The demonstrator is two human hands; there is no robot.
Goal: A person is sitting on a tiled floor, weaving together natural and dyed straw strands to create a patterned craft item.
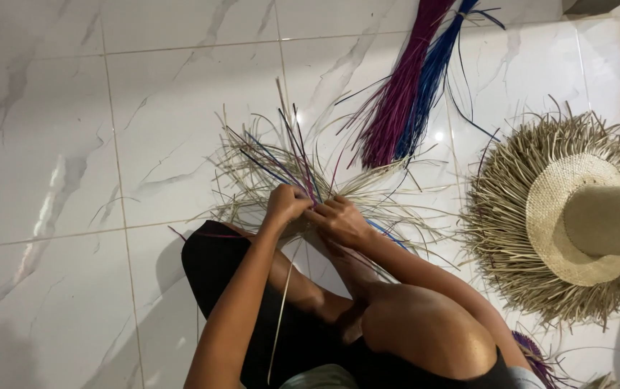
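A loose fan of pale straw strands mixed with purple and blue ones [288, 169] lies on the white marble-patterned tile floor [72, 144], just ahead of the person's knees. The left hand [285, 203] pinches strands in curled fingers; the right hand [340, 220] grips strands beside it, touching it. A purple and blue fibre bundle [407, 94] lies beyond, and a fringed woven straw hat [576, 216] to the right.

glossy marble-look floor tiles [58, 144], matt dry straw strands [252, 169], a rough woven straw hat [576, 216], dyed fibre bundles [407, 94].
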